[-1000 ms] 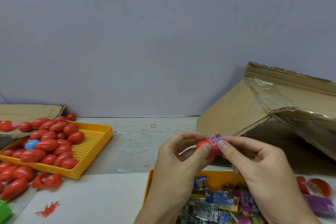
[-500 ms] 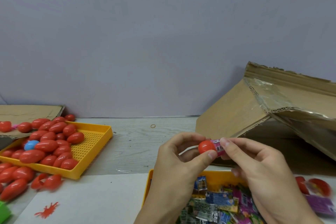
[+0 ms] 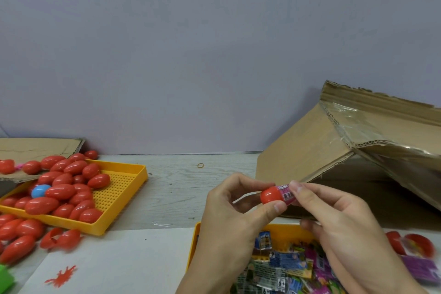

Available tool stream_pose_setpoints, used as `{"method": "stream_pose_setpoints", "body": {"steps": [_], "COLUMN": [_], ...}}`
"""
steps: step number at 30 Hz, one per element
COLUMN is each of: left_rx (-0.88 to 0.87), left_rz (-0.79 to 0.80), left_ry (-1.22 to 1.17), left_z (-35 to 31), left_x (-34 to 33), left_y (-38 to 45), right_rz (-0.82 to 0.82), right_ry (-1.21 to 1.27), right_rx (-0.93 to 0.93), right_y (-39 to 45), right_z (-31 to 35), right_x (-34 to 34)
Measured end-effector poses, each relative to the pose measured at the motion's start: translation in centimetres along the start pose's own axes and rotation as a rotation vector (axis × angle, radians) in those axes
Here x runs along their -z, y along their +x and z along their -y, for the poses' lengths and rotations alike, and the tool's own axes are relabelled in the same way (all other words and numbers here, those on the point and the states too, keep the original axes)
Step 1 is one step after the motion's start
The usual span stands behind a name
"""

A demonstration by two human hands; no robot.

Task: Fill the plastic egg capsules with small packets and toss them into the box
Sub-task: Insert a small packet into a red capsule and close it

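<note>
My left hand (image 3: 232, 219) pinches a red egg capsule half (image 3: 270, 195) between thumb and fingers. A pink packet (image 3: 286, 193) sticks out of the half, and my right hand (image 3: 334, 229) pinches it with thumb and forefinger. Both hands hover over a yellow tray (image 3: 284, 233) of small colourful packets (image 3: 281, 267). The open cardboard box (image 3: 317, 150) lies on its side just behind my hands, its dark opening facing right.
A yellow perforated tray (image 3: 124, 186) at the left holds several red capsules (image 3: 59, 188) and one blue one (image 3: 39, 190); more red capsules spill around it. A split capsule (image 3: 60, 238) lies on white paper. Red halves (image 3: 415, 243) and a purple packet (image 3: 422, 267) lie at the right.
The pink packet has gone deeper into the red half; less of it shows. My hands have sunk slightly and the red half has turned more into view.
</note>
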State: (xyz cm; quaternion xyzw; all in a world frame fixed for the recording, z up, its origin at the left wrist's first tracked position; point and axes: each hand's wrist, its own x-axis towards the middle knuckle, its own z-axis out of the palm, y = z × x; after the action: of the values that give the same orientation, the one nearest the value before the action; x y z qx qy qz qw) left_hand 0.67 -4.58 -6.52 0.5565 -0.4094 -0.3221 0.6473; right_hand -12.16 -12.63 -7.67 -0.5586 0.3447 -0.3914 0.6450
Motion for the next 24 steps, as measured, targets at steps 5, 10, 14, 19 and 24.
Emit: {"method": "stream_pose_setpoints", "body": {"steps": [5, 10, 14, 19, 24], "left_rx": [0.001, -0.003, -0.003, -0.035, -0.073], "left_rz": [-0.001, -0.005, -0.014, -0.009, -0.002], "left_ry": [0.057, 0.100, 0.130, 0.132, 0.139], "left_z": [0.1, 0.0, 0.1, 0.2, 0.2], "left_x": [0.1, 0.0, -0.1, 0.0, -0.2], "left_y": [0.1, 0.0, 0.0, 0.0, 0.0], "right_rz": [-0.004, -0.003, 0.000, -0.002, 0.010], "right_ry": [-0.001, -0.040, -0.048, -0.055, -0.090], "right_rx": [-0.013, 0.001, -0.002, 0.047, 0.120], "right_y": [0.1, 0.0, -0.1, -0.5, -0.8], "right_z": [-0.2, -0.1, 0.2, 0.9, 1.5], "right_x": [0.1, 0.2, 0.1, -0.4, -0.6]}}
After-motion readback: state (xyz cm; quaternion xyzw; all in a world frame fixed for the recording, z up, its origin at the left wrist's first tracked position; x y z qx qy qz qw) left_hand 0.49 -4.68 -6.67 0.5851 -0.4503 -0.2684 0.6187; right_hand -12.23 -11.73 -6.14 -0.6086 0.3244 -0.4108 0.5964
